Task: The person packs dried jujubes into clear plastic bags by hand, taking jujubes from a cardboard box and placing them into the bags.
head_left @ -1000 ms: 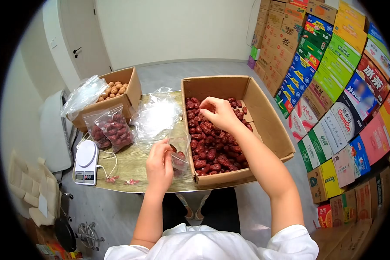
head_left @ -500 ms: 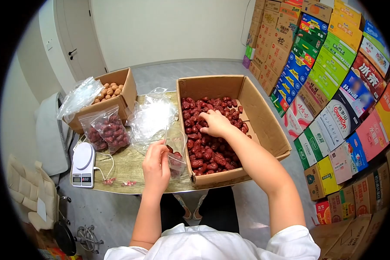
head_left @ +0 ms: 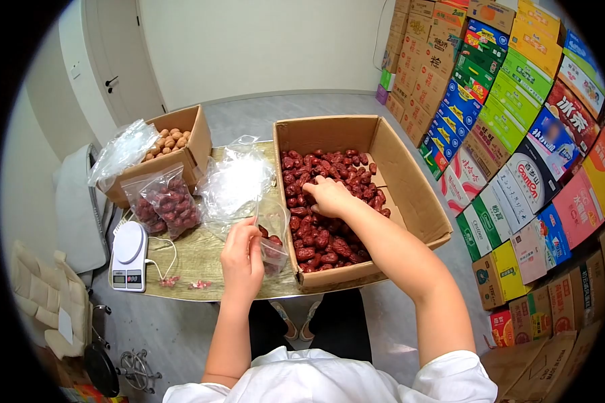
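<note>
My left hand [head_left: 243,252] is closed on the edge of a clear zip bag [head_left: 275,258], which holds a few red dates low inside. Beside it on the right stands an open cardboard box [head_left: 410,201] with a heap of dried red dates [head_left: 323,242]. Over the middle of that heap, my right hand [head_left: 329,196] has its fingers bent down and closed among the dates; the fingertips are partly hidden. To the left of my left hand, two filled bags of red dates [head_left: 175,205] lean together on the table.
A smaller box [head_left: 198,144] of walnuts [head_left: 170,142], with plastic bags [head_left: 124,148] over its side, stands back left. Loose clear bags [head_left: 238,178] lie mid-table [head_left: 215,272]. A white kitchen scale [head_left: 129,252] with a cable is at the left. Stacked cartons [head_left: 491,171] line the right.
My right hand has shifted slightly left and down over the dates, its fingers lower among them. My left hand and the bag stay in place.
</note>
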A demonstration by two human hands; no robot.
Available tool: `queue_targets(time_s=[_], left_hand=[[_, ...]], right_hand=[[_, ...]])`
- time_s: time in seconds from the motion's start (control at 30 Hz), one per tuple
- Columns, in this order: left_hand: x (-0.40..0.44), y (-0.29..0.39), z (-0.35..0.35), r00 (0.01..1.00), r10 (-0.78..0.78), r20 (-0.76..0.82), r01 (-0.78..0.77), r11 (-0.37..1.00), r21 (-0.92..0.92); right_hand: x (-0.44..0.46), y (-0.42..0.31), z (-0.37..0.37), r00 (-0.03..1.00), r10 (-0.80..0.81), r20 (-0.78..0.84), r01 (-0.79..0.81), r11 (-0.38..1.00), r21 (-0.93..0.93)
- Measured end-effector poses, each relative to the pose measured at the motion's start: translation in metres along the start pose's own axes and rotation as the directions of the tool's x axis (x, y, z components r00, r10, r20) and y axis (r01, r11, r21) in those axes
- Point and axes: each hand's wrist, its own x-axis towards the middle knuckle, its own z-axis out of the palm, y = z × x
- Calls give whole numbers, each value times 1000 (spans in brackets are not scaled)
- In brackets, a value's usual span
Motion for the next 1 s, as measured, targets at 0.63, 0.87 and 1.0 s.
queue_targets(time_s=[0.63, 0.87, 1.0], left_hand=[[-1, -2, -2, 1000, 12, -13, -12, 1000, 3], [-1, 1, 0, 998, -64, -2, 63, 997, -47], [-1, -1, 2, 999, -45, -14, 44, 998, -34]], right_hand=[[3, 5, -19, 863, -60, -501, 243, 919, 309], [-23, -42, -53, 876, -271, -400, 434, 79, 897], [-29, -52, -52, 829, -370, -419, 545, 374, 750]])
